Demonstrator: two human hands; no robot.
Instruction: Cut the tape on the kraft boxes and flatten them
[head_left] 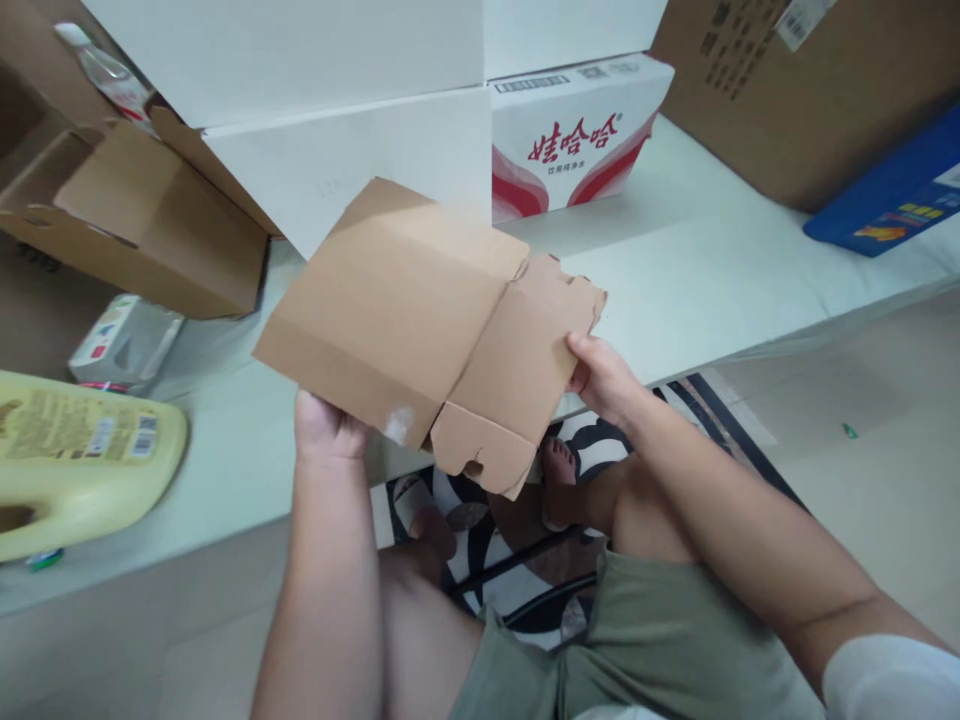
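Note:
A flattened brown cardboard box (397, 300) is held between both hands, over the front edge of the pale green surface. It has fold lines, slotted flaps on its right end and a whitish patch near its lower edge. My left hand (324, 428) grips the lower left edge, its fingers partly hidden beneath the cardboard. My right hand (604, 375) is closed on the right flap, thumb on top and the other fingers underneath.
White boxes (352, 150) stand behind the cardboard, beside a red-and-white water carton (581, 140). To the left are an open brown box (172, 220), a clear plastic pack (127, 340), a bottle (109, 75) and a yellow jug (82, 460). A blue package (885, 190) lies at right.

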